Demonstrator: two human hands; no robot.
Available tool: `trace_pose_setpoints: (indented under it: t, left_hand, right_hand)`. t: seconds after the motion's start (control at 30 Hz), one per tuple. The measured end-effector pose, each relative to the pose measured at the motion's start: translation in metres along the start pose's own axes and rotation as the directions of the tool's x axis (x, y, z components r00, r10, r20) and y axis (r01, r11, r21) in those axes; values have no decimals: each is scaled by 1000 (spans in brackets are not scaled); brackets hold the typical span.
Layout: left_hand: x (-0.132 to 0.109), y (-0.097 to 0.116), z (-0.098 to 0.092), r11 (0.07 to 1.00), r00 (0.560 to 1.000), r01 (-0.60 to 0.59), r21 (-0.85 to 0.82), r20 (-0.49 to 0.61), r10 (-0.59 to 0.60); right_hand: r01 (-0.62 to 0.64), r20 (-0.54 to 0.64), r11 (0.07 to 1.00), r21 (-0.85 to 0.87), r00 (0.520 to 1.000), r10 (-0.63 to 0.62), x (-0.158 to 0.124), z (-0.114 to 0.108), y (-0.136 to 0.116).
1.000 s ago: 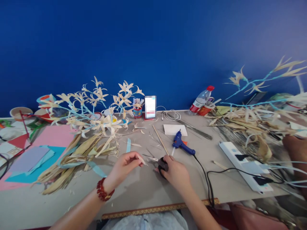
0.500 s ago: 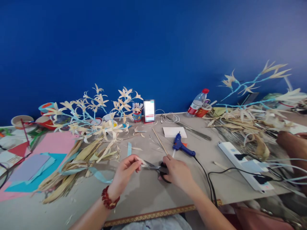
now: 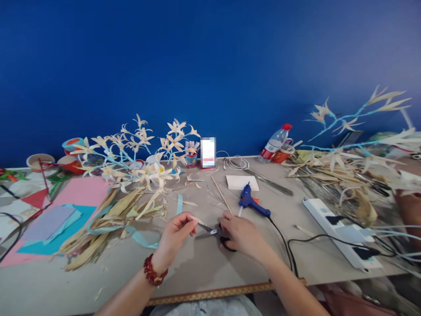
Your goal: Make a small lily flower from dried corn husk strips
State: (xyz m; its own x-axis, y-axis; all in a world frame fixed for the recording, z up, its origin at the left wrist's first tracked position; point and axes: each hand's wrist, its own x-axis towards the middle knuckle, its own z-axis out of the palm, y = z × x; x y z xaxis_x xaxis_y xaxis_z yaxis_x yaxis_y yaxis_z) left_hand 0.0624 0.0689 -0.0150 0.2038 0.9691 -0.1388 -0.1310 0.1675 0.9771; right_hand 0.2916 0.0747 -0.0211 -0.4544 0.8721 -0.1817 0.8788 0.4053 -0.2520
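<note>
My right hand (image 3: 238, 231) grips the black handles of a pair of scissors (image 3: 214, 231), whose blades stand apart and point left. Between thumb and fingers my left hand (image 3: 179, 229) pinches a small pale strip (image 3: 196, 219), which looks like dried husk; its tip lies close to the upper blade. Whether blade and strip touch, I cannot tell. Just beyond my right hand lie a thin stick (image 3: 222, 194) and a blue glue gun (image 3: 251, 201). A short light-blue ribbon piece (image 3: 179, 204) lies past my left hand.
Husk bundles (image 3: 95, 237) and coloured paper (image 3: 49, 224) cover the left side. Pale flower sprays (image 3: 131, 153) stand behind them. At right are a power strip (image 3: 342, 235) with cables, a tilted bottle (image 3: 275, 144) and more husks (image 3: 345, 175). A phone (image 3: 208, 152) stands at the back.
The scissor blades have spread wider. The pale strip is still pinched in my left hand. The whole view has shifted slightly, so the table's things appear further right.
</note>
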Motion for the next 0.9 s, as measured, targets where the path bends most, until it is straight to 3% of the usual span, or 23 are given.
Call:
trace_pose_setpoints:
  t: [0.1, 0.2, 0.27, 0.33, 0.43, 0.5, 0.57, 0.63, 0.7, 0.77, 0.9]
  left_hand:
    - [0, -2, -1, 998, 999, -40, 47, -5, 40]
    - [-1, -2, -3, 964, 979, -197, 179, -16, 203]
    - [-2, -1, -6, 874, 926, -366, 318, 35, 375]
    - [-2, -1, -8, 740, 846, -521, 425, 138, 516]
    - [-2, -2, -11, 572, 729, -667, 476, 258, 635]
    - [-3, -4, -11, 508, 677, -716, 480, 299, 672]
    - [-3, -5, -11, 478, 654, -736, 479, 319, 686]
    - [-4, -3, -11, 500, 685, -706, 502, 303, 663]
    - [-7, 3, -11, 571, 760, -617, 542, 222, 610]
    - [-11, 11, -11, 642, 819, -525, 559, 127, 559]
    - [-17, 25, -9, 665, 825, -520, 536, 113, 554]
  right_hand:
    - [-2, 14, 1000, 10, 1000, 1, 1, 1, -1]
    - [72, 26, 984, 160, 997, -78, -1, -6, 2]
    - [139, -43, 932, 335, 990, -133, -2, -12, -1]
    - [225, -187, 831, 509, 971, -148, -2, -17, -10]
    - [387, -439, 708, 591, 891, -120, 1, -17, -30]
    - [472, -578, 707, 527, 809, -110, 4, -14, -41]
    - [538, -685, 732, 418, 716, -134, 6, -11, -46]
    - [575, -750, 767, 283, 631, -197, 6, -11, -46]
    - [576, -770, 801, 161, 581, -263, 4, -11, -43]
    - [555, -763, 828, 81, 569, -307, 2, -11, -40]
    - [521, -749, 853, 7, 568, -341, -1, -7, -36]
